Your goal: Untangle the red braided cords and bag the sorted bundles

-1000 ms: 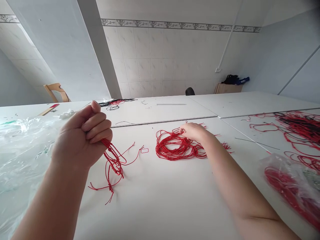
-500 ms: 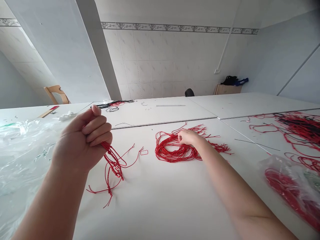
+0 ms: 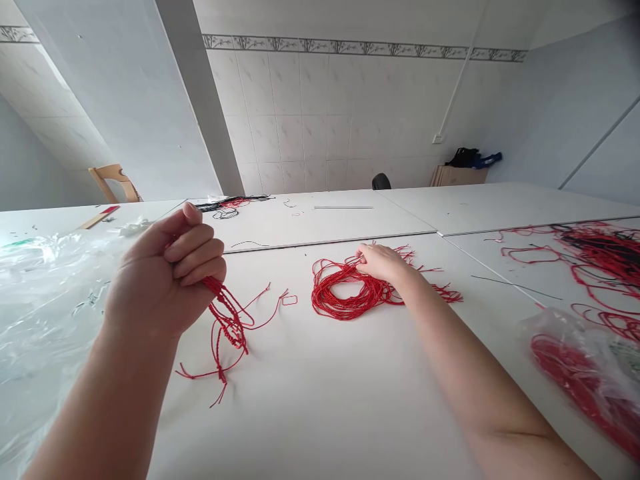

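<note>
My left hand (image 3: 175,267) is closed in a fist around several red braided cords (image 3: 230,320), whose looped lengths and knotted, frayed ends hang below it over the white table. On the table to the right lies a coiled pile of red cords (image 3: 335,303), with loose ends fanning out at its far right side. My right hand (image 3: 380,261) reaches onto the top of this pile, fingertips pinched together at the cords there; how many strands are between them is hidden. A small red loop (image 3: 289,300) lies between the hands.
Crumpled clear plastic (image 3: 45,300) covers the left of the white table (image 3: 320,413). At right are a tangle of red and black cords (image 3: 605,250) and a clear bag of red cords (image 3: 575,373). Black cords (image 3: 235,203) and a thin strip (image 3: 343,207) lie farther back.
My right hand has moved slightly up and back over the coiled pile. My left hand keeps its hold on the cords, and the view has shifted a little.
</note>
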A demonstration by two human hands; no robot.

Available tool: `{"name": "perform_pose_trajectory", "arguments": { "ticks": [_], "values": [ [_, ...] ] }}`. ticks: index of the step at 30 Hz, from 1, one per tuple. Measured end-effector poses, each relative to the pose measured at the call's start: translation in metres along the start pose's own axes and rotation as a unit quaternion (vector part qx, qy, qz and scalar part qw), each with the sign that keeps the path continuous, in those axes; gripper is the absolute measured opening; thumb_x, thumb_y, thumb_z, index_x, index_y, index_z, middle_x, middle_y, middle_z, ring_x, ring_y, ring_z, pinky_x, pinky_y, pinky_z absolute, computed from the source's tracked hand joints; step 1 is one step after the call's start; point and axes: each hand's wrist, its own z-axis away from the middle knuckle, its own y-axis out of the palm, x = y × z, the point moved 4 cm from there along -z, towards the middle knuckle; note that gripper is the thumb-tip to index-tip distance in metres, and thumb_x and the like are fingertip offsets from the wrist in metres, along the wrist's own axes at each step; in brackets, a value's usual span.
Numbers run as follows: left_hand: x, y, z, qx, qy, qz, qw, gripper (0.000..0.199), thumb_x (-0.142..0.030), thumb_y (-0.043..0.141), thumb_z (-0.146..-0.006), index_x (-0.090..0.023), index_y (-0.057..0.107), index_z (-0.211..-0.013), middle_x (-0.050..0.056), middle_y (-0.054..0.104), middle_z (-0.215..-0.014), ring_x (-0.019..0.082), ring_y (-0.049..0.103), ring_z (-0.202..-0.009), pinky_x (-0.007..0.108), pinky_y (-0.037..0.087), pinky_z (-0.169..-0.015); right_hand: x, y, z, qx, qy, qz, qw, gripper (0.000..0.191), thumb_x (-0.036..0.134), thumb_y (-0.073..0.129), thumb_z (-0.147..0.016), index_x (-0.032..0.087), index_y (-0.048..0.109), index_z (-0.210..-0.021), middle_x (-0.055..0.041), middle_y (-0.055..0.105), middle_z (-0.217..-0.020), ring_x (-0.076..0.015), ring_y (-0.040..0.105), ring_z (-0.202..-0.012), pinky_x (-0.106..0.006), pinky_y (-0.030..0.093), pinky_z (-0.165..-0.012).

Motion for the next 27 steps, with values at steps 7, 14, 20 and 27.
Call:
{"name": "perform_pose_trajectory", "arguments": {
  "ticks": [7,14,20,27],
  "values": [
    [0.002,0.0,-0.001,0.002,-0.005,0.014,1.0,0.035,-0.012,0.046,-0.099,-0.039,0.062,-0.114,-0.006,0.037,-0.044,0.013,0.036,-0.032,0.024,0.025,-0.027,-0.012,0.009,-0.008,0.061,0.019,0.029,0.998,0.027,0.037,0.062,-0.101,0.018,0.066,-0.119,-0.0092,0.067,-0.121,-0.0213,0.066,-0.103,-0.042,0.056,-0.092],
    [0.001,0.001,-0.001,0.002,0.007,-0.002,1.0,0.031,-0.013,0.045,-0.102,-0.034,0.065,-0.11,-0.006,0.036,-0.044,0.012,0.036,-0.032,0.022,0.028,-0.026,-0.045,0.017,-0.018,0.137,0.111,0.04,0.983,0.022,0.034,0.07,-0.094,0.015,0.069,-0.104,-0.0076,0.072,-0.101,-0.0178,0.068,-0.084,-0.035,0.057,-0.078],
    [0.001,-0.001,-0.001,0.006,-0.004,0.001,1.0,0.031,-0.012,0.045,-0.1,-0.035,0.065,-0.108,-0.006,0.037,-0.045,0.011,0.036,-0.033,0.023,0.026,-0.027,-0.052,0.03,-0.018,0.2,0.124,0.012,0.972,0.02,0.033,0.072,-0.092,0.014,0.069,-0.098,-0.0033,0.071,-0.085,-0.0142,0.065,-0.068,-0.031,0.055,-0.068],
    [0.001,0.001,-0.001,0.004,0.004,0.007,1.0,0.035,-0.013,0.047,-0.098,-0.04,0.061,-0.114,-0.007,0.036,-0.044,0.012,0.036,-0.032,0.022,0.026,-0.026,-0.04,0.014,-0.019,0.112,0.1,0.029,0.988,0.023,0.038,0.064,-0.098,0.015,0.067,-0.1,-0.0057,0.07,-0.097,-0.0183,0.066,-0.085,-0.036,0.053,-0.081]
  ]
}}
